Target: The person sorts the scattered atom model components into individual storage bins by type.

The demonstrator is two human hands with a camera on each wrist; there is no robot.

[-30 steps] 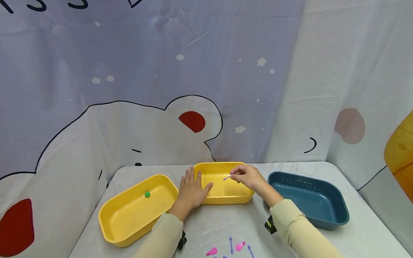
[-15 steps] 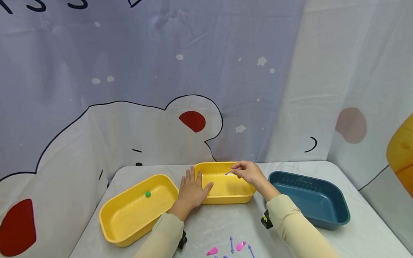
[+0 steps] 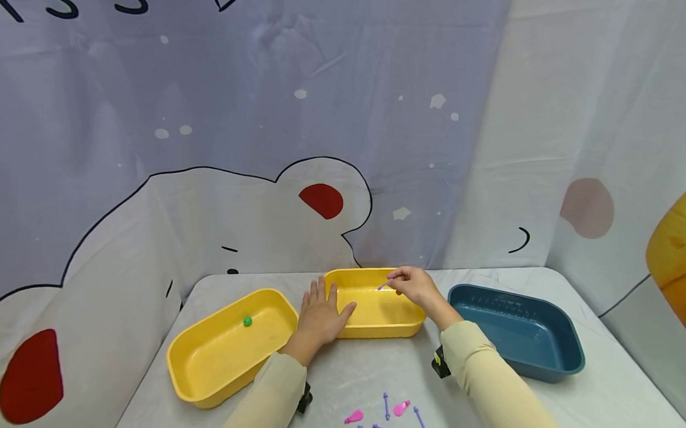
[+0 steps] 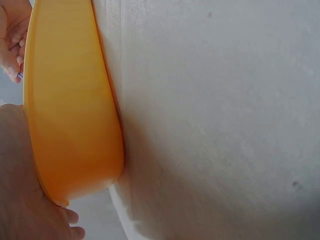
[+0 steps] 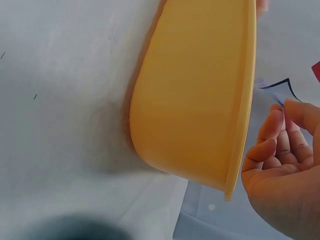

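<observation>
Over the middle yellow tray [image 3: 377, 332], my right hand [image 3: 416, 288] pinches a small purple stick [image 3: 382, 286] between thumb and fingertips. The stick's free end points left, above the tray's floor; part of it is hidden by the fingers. My left hand [image 3: 319, 317] rests on the left rim of that tray, its fingers straight and spread. In the left wrist view, the tray's outer wall [image 4: 75, 100] fills the middle, and the left hand [image 4: 20, 175] lies along its rim. The right wrist view has the right hand [image 5: 287, 160] beyond the rim, thumb and finger together.
Another yellow tray [image 3: 213, 398], with a green ball [image 3: 247, 321] in it, stands at left. A dark blue tray [image 3: 532, 340] is at right. Several purple sticks [image 3: 386, 405] and two pink pieces, one a pink drop-shaped piece [image 3: 354, 416], lie on the near tabletop [image 3: 350, 373].
My right hand has shifted slightly, taking the purple stick a little back and to the right over the tray. My left hand stays on the rim.
</observation>
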